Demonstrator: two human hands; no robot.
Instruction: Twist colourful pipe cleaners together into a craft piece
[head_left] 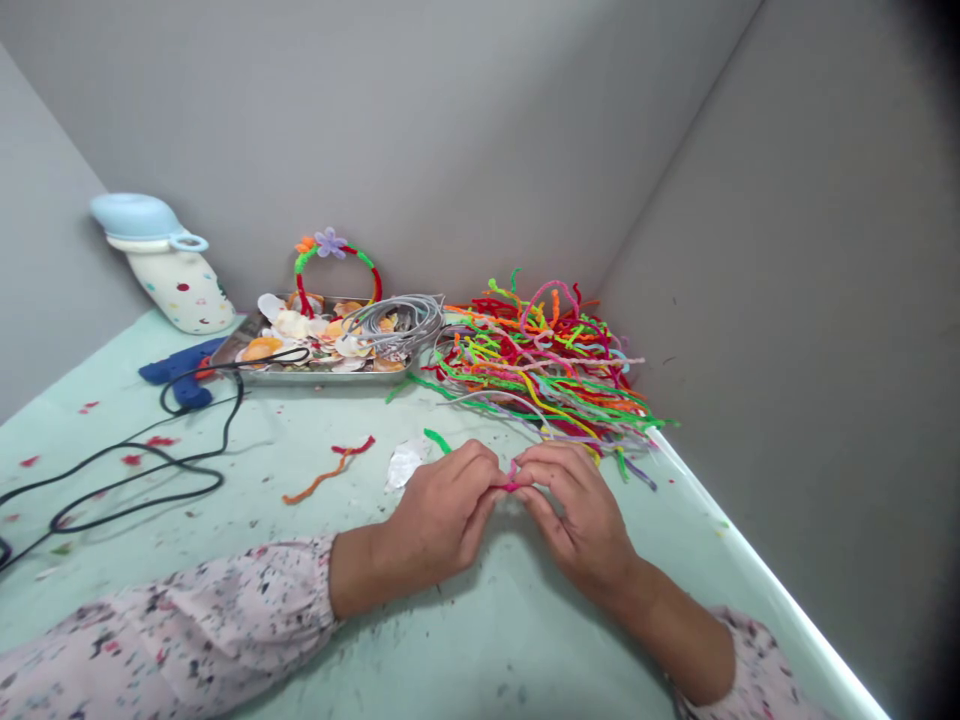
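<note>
A short piece of pink pipe cleaner (512, 484) is pinched between my two hands above the front of the table. My left hand (444, 510) grips its left end with thumb and fingers pressed together. From the other side, my right hand (574, 510) pinches it, fingertips close to those of the left. Most of the piece is hidden by my fingers. Just left of my left hand lie a crumpled whitish scrap (406, 464) and a short green pipe cleaner (436, 440). Farther left is an orange and red twisted pipe cleaner (330, 475).
A heap of colourful pipe cleaners (540, 370) lies behind my hands. A metal tray (330, 378) holds shells and coiled grey wire (405, 325); a flower-trimmed hoop (375, 272) stands there. At left are a blue glue gun (184, 368), its black cord (217, 450) and a bottle (176, 285).
</note>
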